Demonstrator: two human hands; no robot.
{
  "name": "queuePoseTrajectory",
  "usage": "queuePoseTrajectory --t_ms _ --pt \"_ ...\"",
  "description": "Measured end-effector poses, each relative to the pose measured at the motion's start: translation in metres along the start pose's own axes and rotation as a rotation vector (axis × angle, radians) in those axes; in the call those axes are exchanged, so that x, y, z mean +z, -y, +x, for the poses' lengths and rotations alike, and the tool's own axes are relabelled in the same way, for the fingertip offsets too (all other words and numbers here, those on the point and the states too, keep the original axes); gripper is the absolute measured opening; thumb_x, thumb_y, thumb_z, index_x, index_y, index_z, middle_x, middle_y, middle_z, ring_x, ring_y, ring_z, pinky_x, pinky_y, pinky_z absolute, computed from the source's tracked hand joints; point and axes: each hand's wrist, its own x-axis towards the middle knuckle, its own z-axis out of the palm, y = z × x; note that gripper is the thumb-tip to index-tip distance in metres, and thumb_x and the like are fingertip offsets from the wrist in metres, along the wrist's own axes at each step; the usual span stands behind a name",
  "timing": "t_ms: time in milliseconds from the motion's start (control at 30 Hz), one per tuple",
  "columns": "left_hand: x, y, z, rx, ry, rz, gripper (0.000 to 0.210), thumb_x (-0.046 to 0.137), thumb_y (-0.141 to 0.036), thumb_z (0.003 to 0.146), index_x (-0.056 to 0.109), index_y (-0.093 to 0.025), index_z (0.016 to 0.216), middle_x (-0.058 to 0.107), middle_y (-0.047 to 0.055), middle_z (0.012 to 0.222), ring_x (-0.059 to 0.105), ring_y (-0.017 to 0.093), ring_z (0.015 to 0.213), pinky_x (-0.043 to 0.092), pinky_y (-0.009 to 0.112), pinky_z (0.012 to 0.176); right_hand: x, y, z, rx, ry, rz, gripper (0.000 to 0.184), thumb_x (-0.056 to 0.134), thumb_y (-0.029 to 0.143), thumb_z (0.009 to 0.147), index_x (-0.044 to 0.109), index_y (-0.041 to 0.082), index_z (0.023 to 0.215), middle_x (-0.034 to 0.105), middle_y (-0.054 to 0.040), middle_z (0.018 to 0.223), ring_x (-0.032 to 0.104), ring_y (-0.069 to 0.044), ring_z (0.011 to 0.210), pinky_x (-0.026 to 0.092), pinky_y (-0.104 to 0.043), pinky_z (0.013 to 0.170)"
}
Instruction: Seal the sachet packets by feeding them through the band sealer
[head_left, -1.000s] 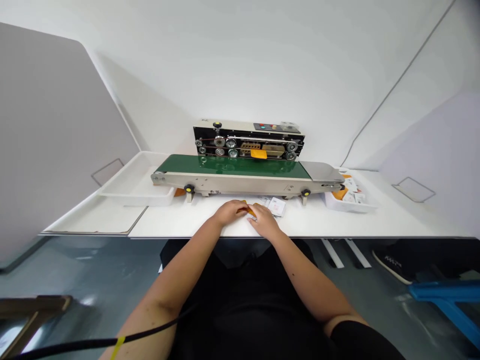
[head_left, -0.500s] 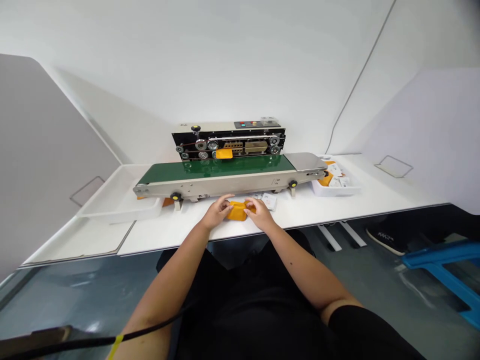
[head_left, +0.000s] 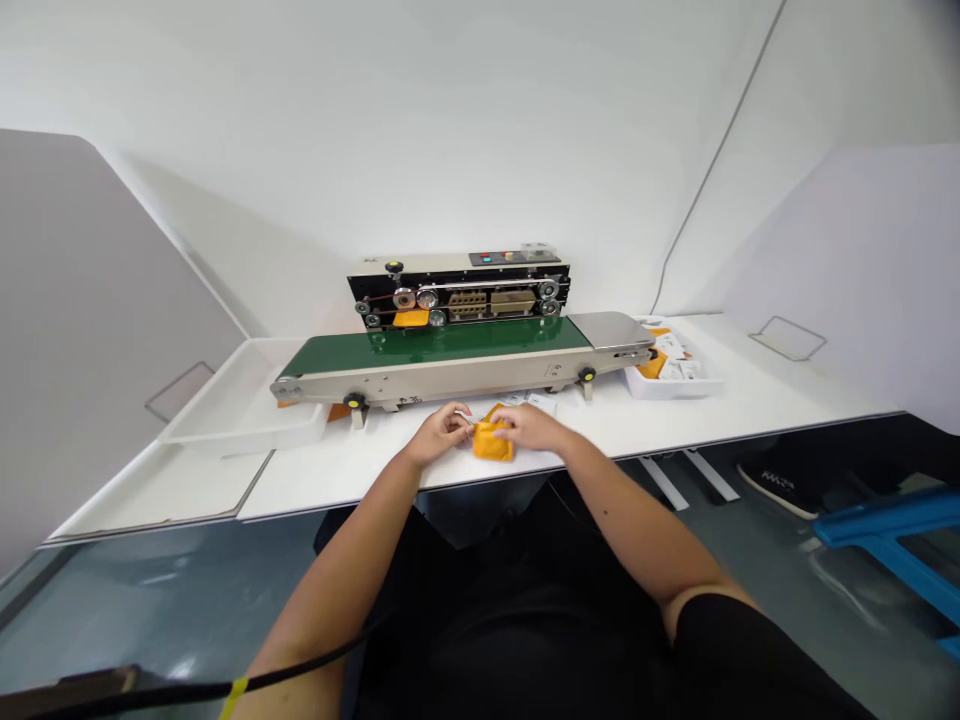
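Observation:
Over the table's front part, a small orange pouch (head_left: 493, 446) is between my two hands. My right hand (head_left: 531, 428) grips it from the right, fingers bent over its upper part. At its left edge my left hand (head_left: 441, 436) is closed in a pinch, thumb and fingertips at the pouch's side. White printed packets (head_left: 541, 403) lie just behind my right hand, partly covered. Another orange pouch (head_left: 411, 318) is held by its top in the band sealer (head_left: 459, 290), above the green conveyor belt (head_left: 442, 345).
A white tray (head_left: 240, 437) stands at the left end of the conveyor. At the right end, a white bin (head_left: 675, 388) holds orange pouches and white packets. Grey partitions flank the table (head_left: 360, 465). A blue stool (head_left: 892, 520) is at the lower right.
The pouch in the sealer has travelled left along the rollers. The pouch at my hands has shifted slightly right and tilted, and my right hand has turned over its top.

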Motion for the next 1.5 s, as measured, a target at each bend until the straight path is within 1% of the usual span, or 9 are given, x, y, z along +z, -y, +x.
queuePoseTrajectory --t_ms 100,267,333,433,1000,1200,1267,1400,1500 --pt "0.0 -0.002 0.0 -0.011 -0.021 -0.007 0.049 0.075 -0.045 0.08 0.049 -0.018 0.111 0.07 0.003 0.083 0.067 0.015 0.067 0.053 0.027 0.063 -0.068 0.001 0.015 0.12 -0.031 0.162 0.024 0.071 0.03 0.081 0.069 0.02 0.102 0.066 0.002 0.068 0.053 -0.01 0.051 0.037 -0.02 0.049" --pt "-0.002 -0.002 -0.002 0.003 -0.021 0.013 0.047 0.073 -0.046 0.082 0.05 -0.018 0.111 0.07 0.004 0.085 0.067 0.015 0.068 0.053 0.027 0.064 -0.182 -0.025 0.044 0.254 -0.976 0.468 0.015 0.057 0.017 0.088 0.059 0.013 0.103 0.062 0.0021 0.065 0.048 -0.006 0.047 0.035 -0.017 0.046" --pt "-0.003 0.001 -0.002 0.011 -0.015 0.021 0.046 0.072 -0.046 0.083 0.05 -0.018 0.112 0.07 0.005 0.086 0.067 0.014 0.067 0.052 0.026 0.063 -0.207 -0.037 0.05 0.366 -1.201 0.512 0.018 0.047 0.006 0.088 0.055 0.012 0.103 0.06 0.0028 0.062 0.048 -0.005 0.046 0.037 -0.016 0.048" --pt "-0.005 0.004 -0.002 0.025 -0.004 0.033 0.045 0.071 -0.046 0.084 0.051 -0.018 0.111 0.07 0.006 0.086 0.067 0.014 0.067 0.051 0.025 0.062 -0.217 -0.048 0.057 0.473 -1.222 0.559 0.023 0.041 -0.002 0.084 0.053 0.013 0.097 0.059 0.0024 0.061 0.051 -0.006 0.046 0.042 -0.017 0.048" --pt "-0.006 0.002 -0.002 0.056 0.002 0.064 0.042 0.072 -0.046 0.082 0.054 -0.017 0.105 0.069 0.004 0.079 0.062 0.012 0.062 0.049 0.025 0.062 -0.16 -0.026 0.125 0.536 -0.887 0.689 0.022 0.066 0.01 0.079 0.057 0.014 0.098 0.061 0.0006 0.064 0.056 -0.009 0.049 0.049 -0.019 0.046" --pt "-0.008 0.006 -0.002 0.113 -0.034 0.157 0.037 0.069 -0.045 0.085 0.057 -0.016 0.105 0.067 0.002 0.076 0.06 0.012 0.063 0.046 0.024 0.063 -0.11 0.004 0.075 0.126 -1.174 -0.052 0.032 0.06 0.027 0.084 0.062 0.018 0.115 0.06 -0.0084 0.107 0.059 -0.019 0.094 0.051 -0.033 0.086" --pt "-0.007 0.005 -0.002 0.118 -0.037 0.177 0.036 0.069 -0.045 0.085 0.058 -0.016 0.105 0.065 0.001 0.074 0.059 0.012 0.063 0.046 0.024 0.063 -0.071 0.012 0.048 -0.029 -1.039 -0.178 0.033 0.053 0.028 0.089 0.062 0.02 0.12 0.06 -0.0094 0.111 0.057 -0.021 0.099 0.047 -0.037 0.094" --pt "-0.005 0.002 -0.003 0.109 -0.039 0.181 0.036 0.068 -0.046 0.085 0.058 -0.016 0.103 0.064 0.001 0.073 0.058 0.013 0.063 0.045 0.024 0.063 0.011 0.009 0.0 -0.163 -0.356 -0.28 0.032 0.059 0.034 0.088 0.066 0.023 0.118 0.064 -0.0099 0.116 0.057 -0.026 0.109 0.043 -0.042 0.101" --pt "-0.004 0.0 -0.002 0.107 -0.05 0.198 0.036 0.069 -0.046 0.084 0.059 -0.016 0.102 0.063 0.0 0.073 0.058 0.013 0.065 0.045 0.024 0.064 0.051 -0.007 -0.017 -0.081 -0.216 -0.382 0.058 0.069 0.041 0.082 0.055 0.024 0.136 0.051 -0.0124 0.142 0.044 -0.032 0.132 0.034 -0.049 0.111"
